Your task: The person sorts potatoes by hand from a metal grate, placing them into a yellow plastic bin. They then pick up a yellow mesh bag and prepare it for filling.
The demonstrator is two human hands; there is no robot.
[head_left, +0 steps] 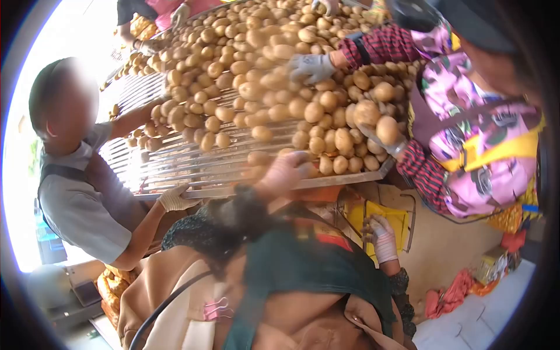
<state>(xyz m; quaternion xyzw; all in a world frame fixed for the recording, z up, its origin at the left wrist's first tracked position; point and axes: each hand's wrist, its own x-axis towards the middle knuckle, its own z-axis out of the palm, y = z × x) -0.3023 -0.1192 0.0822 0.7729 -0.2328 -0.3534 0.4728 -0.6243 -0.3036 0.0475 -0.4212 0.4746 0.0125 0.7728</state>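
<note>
Left hand (pixel 284 172) is blurry at the near edge of the slatted sorting rack (pixel 175 160) — can't tell if it's gripping anything. Right hand (pixel 382 236), gloved, clutches a potato (pixel 370 226) down at 4 o'clock. Potato pile (pixel 280 76) sits at 12 — best to grab singles, not handfuls.

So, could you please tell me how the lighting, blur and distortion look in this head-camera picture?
Head view: strong fisheye bending with a dark round border; daylight at the left edge is blown out white; the left hand, raised at the rack of potatoes, is smeared by motion blur; the right hand, gloved and lower down, is sharper; one nearby person's face is blurred.
</note>
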